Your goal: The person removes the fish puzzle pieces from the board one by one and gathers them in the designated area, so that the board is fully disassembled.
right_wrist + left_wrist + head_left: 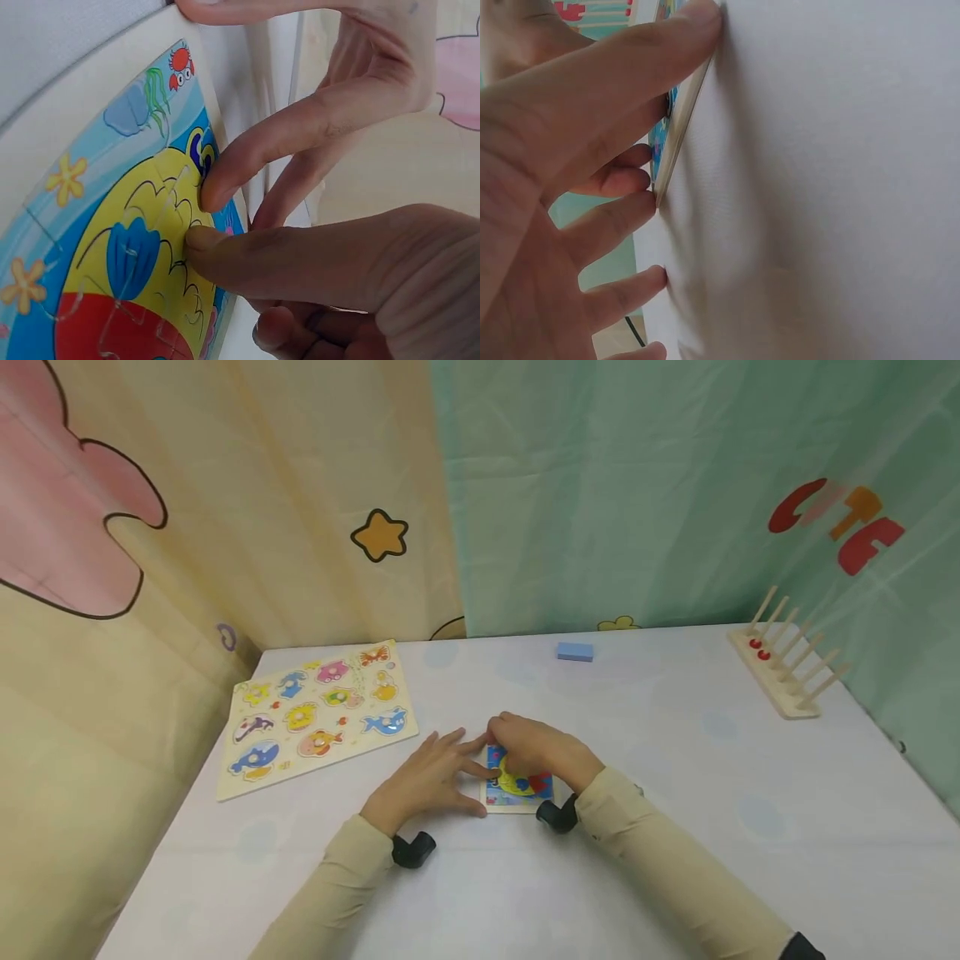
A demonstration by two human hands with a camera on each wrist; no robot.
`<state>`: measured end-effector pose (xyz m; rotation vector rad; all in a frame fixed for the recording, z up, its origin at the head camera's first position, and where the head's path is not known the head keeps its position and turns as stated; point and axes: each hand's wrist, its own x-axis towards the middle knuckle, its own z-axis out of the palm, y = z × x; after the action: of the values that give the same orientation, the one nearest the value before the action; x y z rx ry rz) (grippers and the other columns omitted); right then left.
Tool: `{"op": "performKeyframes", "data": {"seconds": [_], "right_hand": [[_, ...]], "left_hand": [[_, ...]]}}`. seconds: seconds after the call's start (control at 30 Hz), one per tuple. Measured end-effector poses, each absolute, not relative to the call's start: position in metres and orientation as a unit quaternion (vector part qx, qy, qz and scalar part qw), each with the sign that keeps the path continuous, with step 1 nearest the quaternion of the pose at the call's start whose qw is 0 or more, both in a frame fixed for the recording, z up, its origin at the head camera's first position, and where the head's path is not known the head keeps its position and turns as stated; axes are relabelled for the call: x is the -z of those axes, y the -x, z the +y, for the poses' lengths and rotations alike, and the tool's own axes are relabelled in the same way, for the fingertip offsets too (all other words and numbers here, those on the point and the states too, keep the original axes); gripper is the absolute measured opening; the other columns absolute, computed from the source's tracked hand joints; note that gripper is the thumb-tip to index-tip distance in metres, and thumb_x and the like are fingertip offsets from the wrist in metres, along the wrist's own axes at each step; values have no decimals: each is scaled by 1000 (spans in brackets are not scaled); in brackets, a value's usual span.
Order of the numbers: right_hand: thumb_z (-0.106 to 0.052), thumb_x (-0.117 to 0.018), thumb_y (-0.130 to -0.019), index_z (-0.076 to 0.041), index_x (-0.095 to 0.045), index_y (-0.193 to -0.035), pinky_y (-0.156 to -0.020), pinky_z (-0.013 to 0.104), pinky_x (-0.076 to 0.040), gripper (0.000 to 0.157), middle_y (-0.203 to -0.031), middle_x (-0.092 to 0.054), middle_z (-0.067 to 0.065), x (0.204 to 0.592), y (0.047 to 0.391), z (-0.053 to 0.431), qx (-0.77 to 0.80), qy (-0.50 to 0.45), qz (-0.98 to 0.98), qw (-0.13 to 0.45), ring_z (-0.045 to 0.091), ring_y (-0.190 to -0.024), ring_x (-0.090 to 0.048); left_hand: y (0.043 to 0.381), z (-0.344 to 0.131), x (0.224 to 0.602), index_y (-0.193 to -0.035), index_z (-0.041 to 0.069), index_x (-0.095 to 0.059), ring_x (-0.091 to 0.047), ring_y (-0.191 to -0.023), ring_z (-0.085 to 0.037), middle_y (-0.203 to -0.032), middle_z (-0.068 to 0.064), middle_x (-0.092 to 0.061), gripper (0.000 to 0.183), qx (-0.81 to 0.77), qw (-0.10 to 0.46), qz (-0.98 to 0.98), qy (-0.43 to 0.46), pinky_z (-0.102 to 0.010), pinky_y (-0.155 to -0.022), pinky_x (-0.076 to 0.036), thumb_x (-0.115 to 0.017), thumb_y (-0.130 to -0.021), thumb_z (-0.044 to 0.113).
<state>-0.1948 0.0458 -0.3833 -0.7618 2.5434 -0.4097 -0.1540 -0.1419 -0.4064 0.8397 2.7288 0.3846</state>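
A small wooden jigsaw puzzle point(519, 803) lies flat on the table, showing a yellow, red and blue fish in a sea scene. My left hand point(426, 781) is at its left side with spread fingers. The left thumb point(694, 26) touches the near left corner, and another fingertip point(217, 191) rests on the picture beside the fish's eye. From the right comes my right hand point(536, 747), its fingers curled near the far left corner. In the right wrist view the right thumb point(206, 244) presses on the yellow fish. Several pieces fit together there, with seams visible.
A larger knobbed board point(352, 743) with sea animals lies at the left. At the back stands a small blue block point(575, 652). A wooden peg rack point(787, 681) with red beads is at the far right. Curtains point(570, 510) hang behind the table.
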Motion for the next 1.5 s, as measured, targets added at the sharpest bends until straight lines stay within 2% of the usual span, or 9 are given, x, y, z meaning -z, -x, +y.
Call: {"op": "performKeyframes", "data": {"seconds": [0.07,0.3,0.5,0.7,0.9,1.0,1.23,1.37,1.5], "right_hand": [[-2,-71,-85,-8,-57,-122,-101,38,-47,39,-113,-55,3,384,196,47,152,277,921,229,18,-104,-57],[1,-69,-86,-5,-55,-123,-86,36,-52,40,-93,-58,2,387,198,56,202,291,905,234,18,-87,-55],[-2,-74,-83,-8,-58,-118,-99,41,-48,39,-110,-54,5,388,198,58,200,295,913,198,21,-101,-52],[-1,-75,-81,-10,-57,-114,-95,42,-51,39,-108,-55,5,387,196,56,211,265,921,193,22,-98,-55],[0,-75,-81,-10,-59,-115,-97,42,-50,39,-109,-56,4,390,194,55,226,251,921,195,21,-99,-55],[-2,-75,-82,-10,-61,-113,-94,40,-52,35,-105,-57,3,392,194,57,245,254,919,178,19,-96,-56],[-5,-71,-89,-10,-70,-100,-84,33,-54,12,-94,-66,-1,398,199,63,345,267,890,134,17,-89,-60],[-8,-72,-89,-12,-75,-99,-81,32,-56,11,-93,-72,-3,400,202,67,378,256,880,132,15,-88,-65],[-10,-74,-88,-9,-78,-100,-78,29,-57,13,-96,-75,2,399,204,78,409,238,870,135,14,-86,-68]], "left_hand": [[154,-141,406,-124,35,-69,-26,-144,-40,-156,1,-37,56,-134,133,938,-289,-67,-112,-17,-83,-72,51],[155,-139,405,-124,35,-69,-25,-145,-40,-155,-1,-38,56,-132,133,938,-292,-66,-112,-19,-83,-73,51],[156,-137,404,-124,34,-69,-24,-145,-40,-156,-1,-37,56,-141,144,935,-292,-65,-113,-19,-83,-73,50],[156,-138,403,-125,35,-68,-23,-146,-39,-156,-1,-36,56,-142,142,935,-291,-64,-113,-21,-82,-74,50],[156,-139,404,-124,34,-69,-23,-146,-39,-156,0,-36,56,-149,144,935,-289,-63,-113,-21,-83,-73,50],[156,-139,405,-124,34,-70,-23,-146,-40,-156,-1,-37,55,-150,142,934,-290,-63,-113,-21,-83,-73,51],[155,-142,405,-124,34,-69,-23,-145,-41,-155,-2,-38,55,-155,138,934,-291,-62,-113,-23,-83,-73,50],[155,-142,406,-124,34,-69,-23,-145,-42,-155,-3,-39,55,-153,142,934,-291,-63,-113,-23,-83,-73,49],[155,-142,406,-124,34,-69,-22,-145,-41,-155,-2,-38,57,-142,145,935,-291,-63,-112,-24,-84,-72,49]]}}
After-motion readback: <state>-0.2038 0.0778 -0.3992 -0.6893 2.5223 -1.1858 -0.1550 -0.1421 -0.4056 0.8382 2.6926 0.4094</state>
